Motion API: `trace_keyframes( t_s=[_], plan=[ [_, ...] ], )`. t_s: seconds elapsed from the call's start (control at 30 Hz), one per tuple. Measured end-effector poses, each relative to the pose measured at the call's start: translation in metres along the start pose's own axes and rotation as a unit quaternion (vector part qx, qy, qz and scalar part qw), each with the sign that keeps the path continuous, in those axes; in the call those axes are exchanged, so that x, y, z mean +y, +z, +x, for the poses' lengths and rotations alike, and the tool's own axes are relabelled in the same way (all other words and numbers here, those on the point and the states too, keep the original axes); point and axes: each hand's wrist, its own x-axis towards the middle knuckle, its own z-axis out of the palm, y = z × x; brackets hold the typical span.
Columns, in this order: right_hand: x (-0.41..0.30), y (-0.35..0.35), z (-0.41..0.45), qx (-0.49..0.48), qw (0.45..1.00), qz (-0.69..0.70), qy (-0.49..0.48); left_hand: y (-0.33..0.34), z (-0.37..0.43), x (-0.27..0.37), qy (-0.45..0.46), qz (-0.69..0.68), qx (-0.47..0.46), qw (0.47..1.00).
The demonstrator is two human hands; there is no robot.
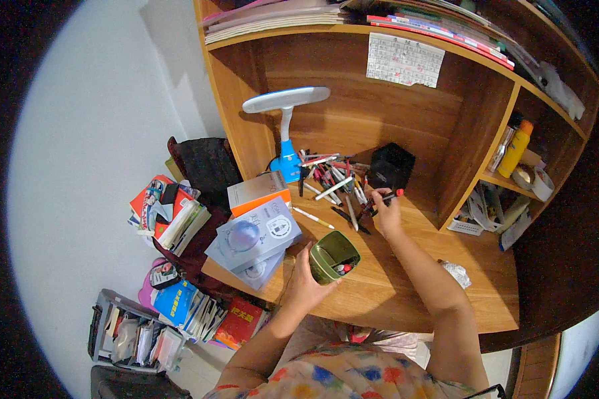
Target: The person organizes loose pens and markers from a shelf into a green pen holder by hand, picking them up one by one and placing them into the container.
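My left hand (307, 284) grips a green square pen holder (324, 269) near the desk's front edge, its mouth tilted up to me. A few pens (344, 269) with red and white ends sit low inside it. Farther back on the right, my right hand (387, 214) pinches a dark pen with a red end (398, 193), and other dark pens show at its fingers. A heap of pens and markers (337, 174) lies to the left of that hand. One white and yellow pen (313, 218) lies apart, between the heap and the boxes.
Behind the heap stand a blue and white desk lamp (287, 157) and a black hexagonal container (392, 167). Boxes (259, 234) lie at the desk's left edge. Crumpled white paper (455, 274) rests beside my right forearm. Shelf compartments at right hold a yellow spray can (515, 149) and a white basket (465, 227).
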Motion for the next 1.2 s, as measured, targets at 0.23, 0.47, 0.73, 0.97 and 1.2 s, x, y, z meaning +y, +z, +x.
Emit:
trace_keyframes(
  t_s=[0.23,0.47,0.73,0.97,1.2],
  plan=[
    [-0.021,-0.013,0.007,0.028,0.96,0.268,0.075,0.002,0.0,-0.002,-0.001,-0.033,0.01,0.999],
    [-0.031,-0.031,-0.004,0.007,0.993,0.118,0.022,0.002,0.0,0.002,0.001,-0.041,0.011,0.999],
    [-0.002,-0.034,-0.058,-0.048,0.993,-0.104,-0.007,0.002,0.0,0.002,-0.007,-0.035,0.014,0.999],
    [0.032,-0.032,-0.077,-0.096,0.99,-0.101,0.034,0.006,0.001,-0.004,-0.011,-0.046,0.009,0.999],
    [-0.057,-0.025,-0.065,-0.047,0.965,0.23,0.116,-0.002,0.002,0.01,-0.013,-0.004,0.006,1.0]
  ],
)
